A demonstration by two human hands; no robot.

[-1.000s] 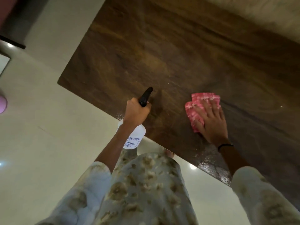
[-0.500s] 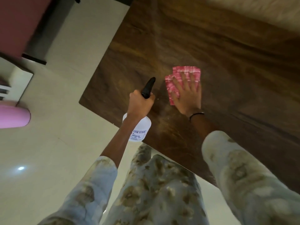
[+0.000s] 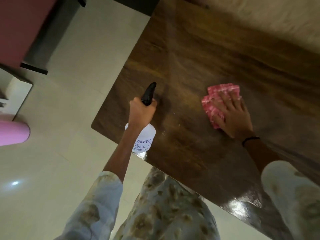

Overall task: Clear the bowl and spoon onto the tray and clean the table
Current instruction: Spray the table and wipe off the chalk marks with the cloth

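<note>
My left hand grips the neck of a white spray bottle with a black nozzle, held over the near left corner of the dark wooden table. To its right, my right hand lies flat with fingers spread on a folded pink checked cloth, pressing it to the tabletop. A few pale specks show on the wood between the hands. No bowl, spoon or tray is in view.
Pale tiled floor lies left of and below the table. A pink rounded object sits at the left edge, with dark and maroon furniture at the upper left. A light cushioned surface runs beyond the table's far edge.
My right hand slid the cloth left toward the bottle, then back right across the table. The left hand keeps hold of the spray bottle. The view has shifted.
</note>
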